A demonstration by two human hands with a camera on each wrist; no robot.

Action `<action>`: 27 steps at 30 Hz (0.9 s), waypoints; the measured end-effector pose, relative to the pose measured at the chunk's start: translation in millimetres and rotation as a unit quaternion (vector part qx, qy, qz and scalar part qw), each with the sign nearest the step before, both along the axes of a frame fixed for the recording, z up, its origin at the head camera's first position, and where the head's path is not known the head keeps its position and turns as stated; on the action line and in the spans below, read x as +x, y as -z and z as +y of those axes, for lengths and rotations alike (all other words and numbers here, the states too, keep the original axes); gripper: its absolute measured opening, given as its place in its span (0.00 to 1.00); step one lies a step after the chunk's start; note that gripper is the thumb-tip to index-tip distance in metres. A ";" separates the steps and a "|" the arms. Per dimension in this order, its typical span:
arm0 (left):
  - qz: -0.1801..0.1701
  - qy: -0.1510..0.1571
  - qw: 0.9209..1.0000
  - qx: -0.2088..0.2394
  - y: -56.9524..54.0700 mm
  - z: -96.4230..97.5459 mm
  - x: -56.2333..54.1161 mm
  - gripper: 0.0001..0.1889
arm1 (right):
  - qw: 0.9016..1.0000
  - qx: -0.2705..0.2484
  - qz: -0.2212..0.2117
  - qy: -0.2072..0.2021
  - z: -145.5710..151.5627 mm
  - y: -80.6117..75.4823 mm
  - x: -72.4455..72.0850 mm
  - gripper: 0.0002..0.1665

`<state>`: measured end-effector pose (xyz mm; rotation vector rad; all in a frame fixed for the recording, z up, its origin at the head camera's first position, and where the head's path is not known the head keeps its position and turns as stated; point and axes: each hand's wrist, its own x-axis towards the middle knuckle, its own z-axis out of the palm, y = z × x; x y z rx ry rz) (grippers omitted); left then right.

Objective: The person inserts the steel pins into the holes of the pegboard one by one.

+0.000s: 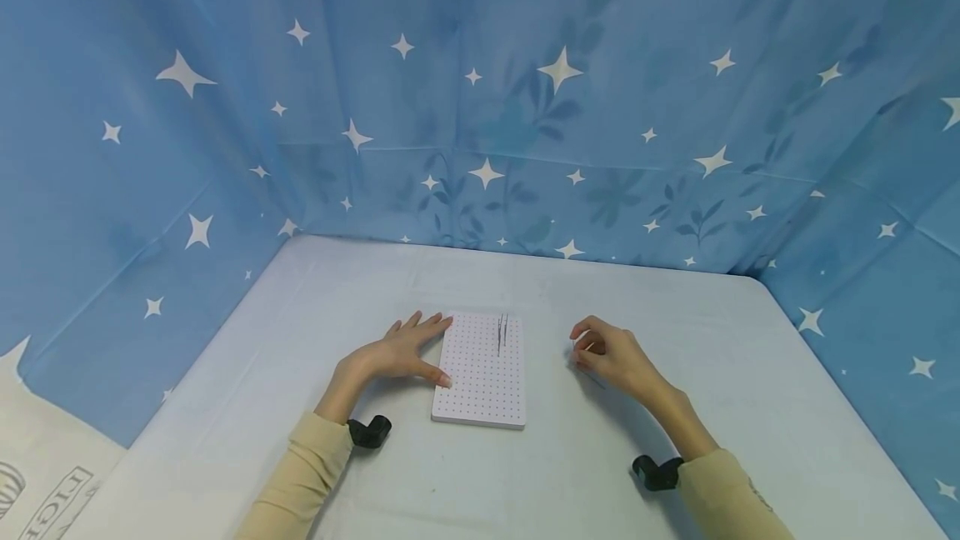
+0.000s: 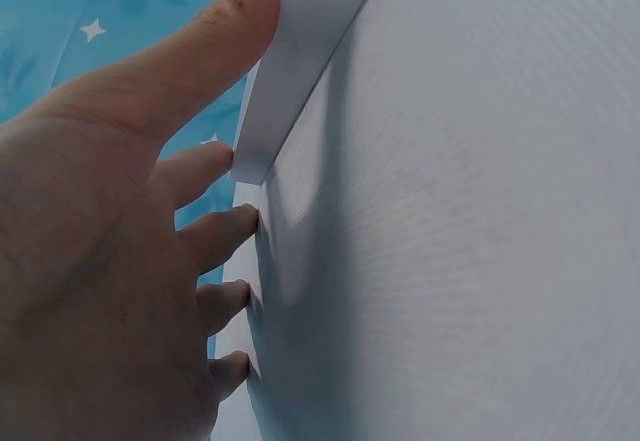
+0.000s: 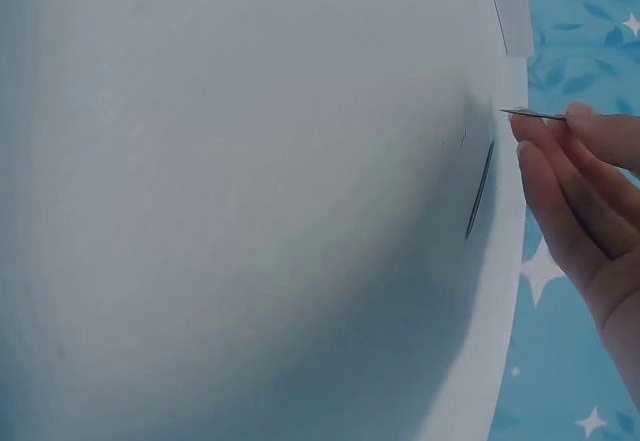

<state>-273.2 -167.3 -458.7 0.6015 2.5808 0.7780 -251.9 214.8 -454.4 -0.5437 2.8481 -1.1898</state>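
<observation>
A white board with a grid of small holes (image 1: 480, 394) lies on the table. Thin metal needles (image 1: 499, 336) stand upright in its far right part. My left hand (image 1: 393, 355) is spread at the board's left side; its thumb rests on the edge and the index fingertip touches near the far corner. The other fingertips reach down to the tabletop. To the right of the board, just above the table, my right hand (image 1: 615, 357) pinches a thin needle (image 3: 535, 114) between thumb and fingertips. Below that hand, more thin dark needles (image 3: 480, 191) lie on the table.
The white tabletop (image 1: 360, 473) spreads around the board. A blue curtain with white stars (image 1: 465, 107) hangs behind and along both sides. Black wrist cameras (image 1: 370, 432) are strapped below each hand.
</observation>
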 end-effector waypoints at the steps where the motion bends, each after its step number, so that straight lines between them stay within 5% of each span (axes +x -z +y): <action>1: 0.000 0.000 1.000 0.000 0.0 0.0 0.0 0.58 | 1.000 0.000 0.001 0.002 -0.6 -0.1 -0.1 0.12; 27: 0.000 0.003 1.000 0.006 -0.1 -1.1 0.1 0.58 | 0.999 -0.010 0.031 0.017 -29.3 -10.3 -3.9 0.11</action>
